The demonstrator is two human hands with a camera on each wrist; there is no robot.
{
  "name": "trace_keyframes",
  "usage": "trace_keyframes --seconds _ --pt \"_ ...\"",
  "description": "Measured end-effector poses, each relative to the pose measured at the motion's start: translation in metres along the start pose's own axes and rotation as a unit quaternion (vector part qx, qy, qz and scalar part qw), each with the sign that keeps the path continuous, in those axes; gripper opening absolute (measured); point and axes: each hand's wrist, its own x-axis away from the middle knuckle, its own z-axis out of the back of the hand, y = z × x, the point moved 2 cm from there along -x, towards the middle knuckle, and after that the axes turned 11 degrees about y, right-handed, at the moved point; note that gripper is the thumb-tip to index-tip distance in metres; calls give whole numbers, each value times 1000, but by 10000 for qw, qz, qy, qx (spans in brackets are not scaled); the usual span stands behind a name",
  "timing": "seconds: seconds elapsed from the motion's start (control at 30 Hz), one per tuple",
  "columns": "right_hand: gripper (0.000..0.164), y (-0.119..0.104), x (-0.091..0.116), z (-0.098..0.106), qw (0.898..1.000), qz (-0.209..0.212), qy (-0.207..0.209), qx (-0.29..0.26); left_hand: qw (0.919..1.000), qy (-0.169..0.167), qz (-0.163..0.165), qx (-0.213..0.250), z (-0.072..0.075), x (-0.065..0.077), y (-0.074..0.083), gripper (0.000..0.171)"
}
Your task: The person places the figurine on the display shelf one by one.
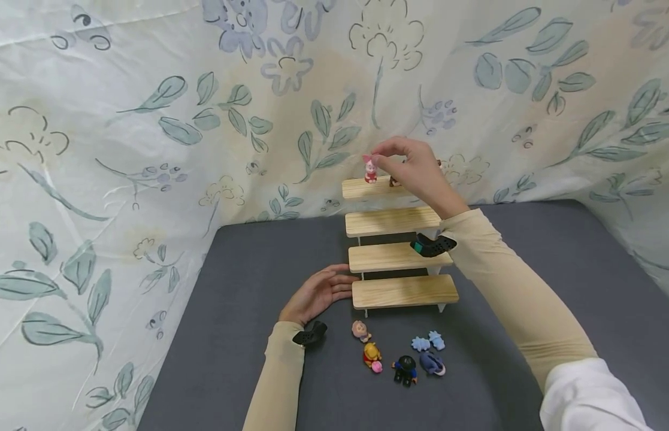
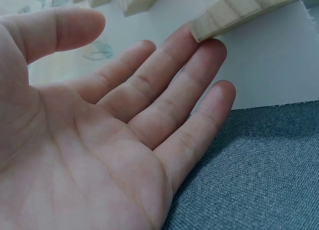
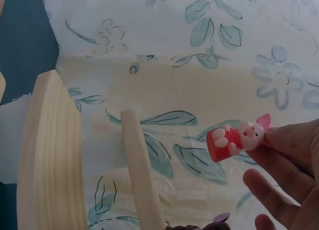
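With thumb and finger of the right hand [image 1: 412, 164] pinched a Piglet figurine [image 1: 370, 170] by the top of the head, upper centre of the head view, just above the left end of the top wooden shelf [image 1: 358, 189]; let the other fingers curl loosely. Hid behind that hand a brown figurine [image 1: 394, 182], too covered to name. Held nothing in the left hand [image 1: 315, 293], below centre; had its fingers nearly straight at the left end of the lowest shelf [image 1: 404, 291], apparently touching. Had on the dark grey tabletop [image 1: 259, 263], lower centre, a yellow-and-red Winnie-the-Pooh figurine [image 1: 371, 352], a pinkish figurine [image 1: 360, 330], a dark figurine [image 1: 406, 368], a blue figurine [image 1: 431, 363] and two light-blue pieces [image 1: 420, 344].
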Motion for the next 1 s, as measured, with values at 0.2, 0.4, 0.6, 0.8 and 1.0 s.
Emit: trace_keyframes --seconds 0.2,0.4,0.6,0.8,1.0 --pt "28 7 -6 -6 9993 -259 21 257 10000 11 52 -11 -1 0 0 39" --pt "24 13 -9 -14 9988 -313 99 372 10000 -7 70 -55 -3 0 2 40" --pt "23 20 -12 -19 9980 -349 44 526 9999 31 89 -98 -3 -1 2 41" --pt "22 23 -13 -23 9980 -247 30 580 9999 5 71 -74 -1 -1 2 41" --pt "22 25 -11 -26 9980 -214 -43 588 9999 6 83 -94 1 0 2 40"
